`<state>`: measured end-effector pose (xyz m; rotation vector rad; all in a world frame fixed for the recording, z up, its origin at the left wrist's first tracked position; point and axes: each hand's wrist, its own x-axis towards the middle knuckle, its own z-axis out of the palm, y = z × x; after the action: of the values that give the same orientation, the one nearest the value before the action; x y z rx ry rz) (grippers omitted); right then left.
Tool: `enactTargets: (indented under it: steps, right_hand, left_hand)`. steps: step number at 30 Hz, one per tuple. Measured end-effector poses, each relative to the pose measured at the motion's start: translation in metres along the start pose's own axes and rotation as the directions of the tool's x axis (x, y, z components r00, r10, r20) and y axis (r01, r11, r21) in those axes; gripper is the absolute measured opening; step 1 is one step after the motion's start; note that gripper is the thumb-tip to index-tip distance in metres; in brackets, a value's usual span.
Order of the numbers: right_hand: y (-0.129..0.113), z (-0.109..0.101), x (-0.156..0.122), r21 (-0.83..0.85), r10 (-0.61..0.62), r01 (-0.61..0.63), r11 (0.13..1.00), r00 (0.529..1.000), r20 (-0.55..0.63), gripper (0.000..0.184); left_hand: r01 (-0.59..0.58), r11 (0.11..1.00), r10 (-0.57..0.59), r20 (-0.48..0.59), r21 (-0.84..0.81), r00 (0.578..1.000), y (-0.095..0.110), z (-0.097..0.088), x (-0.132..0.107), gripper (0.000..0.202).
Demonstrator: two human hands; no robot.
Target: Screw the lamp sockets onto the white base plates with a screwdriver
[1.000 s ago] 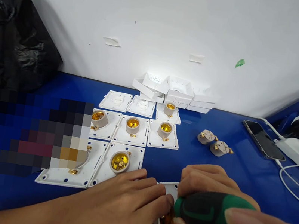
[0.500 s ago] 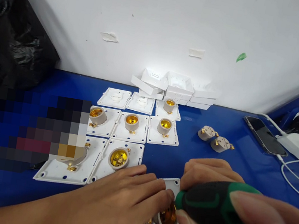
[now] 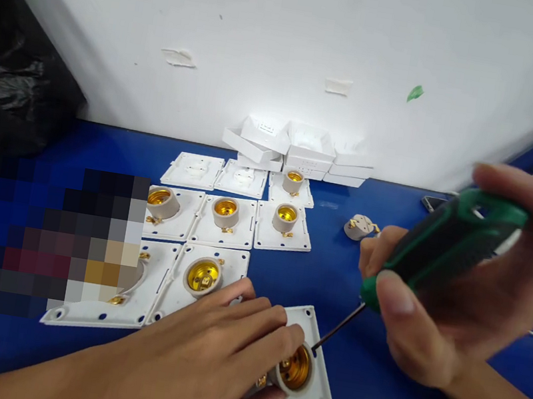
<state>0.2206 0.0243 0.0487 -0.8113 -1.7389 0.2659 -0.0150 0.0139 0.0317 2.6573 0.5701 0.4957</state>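
My left hand (image 3: 241, 357) is closed round a lamp socket (image 3: 294, 369), a pale ring with a brass-coloured threaded inside. This socket sits on a white square plate (image 3: 316, 396) near the front edge of the blue table. My right hand (image 3: 462, 305) grips a green and black screwdriver (image 3: 445, 248) by its handle. The screwdriver is tilted, and its dark shaft runs down to the socket's right rim; whether the tip touches it I cannot tell. Beside my left hand lies another plate with a socket (image 3: 203, 277).
More white plates with sockets (image 3: 225, 212) stand in rows on the blue table (image 3: 283, 283). Behind them white boxes (image 3: 309, 149) are stacked by the wall. One loose socket (image 3: 362, 228) lies right. A black bag (image 3: 19, 66) is at left, a phone (image 3: 432, 203) at right.
My right hand has lifted and moved right with the screwdriver, drawing its shaft out of the socket into view. My left hand stays on the socket. The camera view has shifted slightly.
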Motion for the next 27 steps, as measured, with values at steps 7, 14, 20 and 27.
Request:
enactTargets:
  steps: [7,14,20,27]
  right_hand:
    - [0.019,-0.016,0.022,0.046,0.063,-0.063,0.997,0.998,-0.005,0.055]
    - [0.038,-0.025,0.029,0.043,0.111,-0.131,0.99,0.942,0.317,0.058]
    - [0.047,-0.026,0.032,-0.038,0.145,-0.14,0.989,0.929,0.34,0.056]
    - [0.051,-0.025,0.03,-0.113,0.149,-0.116,0.987,0.924,0.352,0.057]
  left_hand:
    - [0.011,0.997,-0.007,-0.054,0.082,0.999,0.001,0.005,0.0,0.028]
    - [-0.002,0.997,0.008,-0.079,0.075,0.997,0.0,0.003,0.002,0.023]
    - [-0.003,0.997,0.01,-0.085,0.082,0.996,0.003,-0.001,0.004,0.025]
    - [-0.002,0.998,0.007,-0.068,0.065,0.998,0.003,-0.001,0.001,0.02]
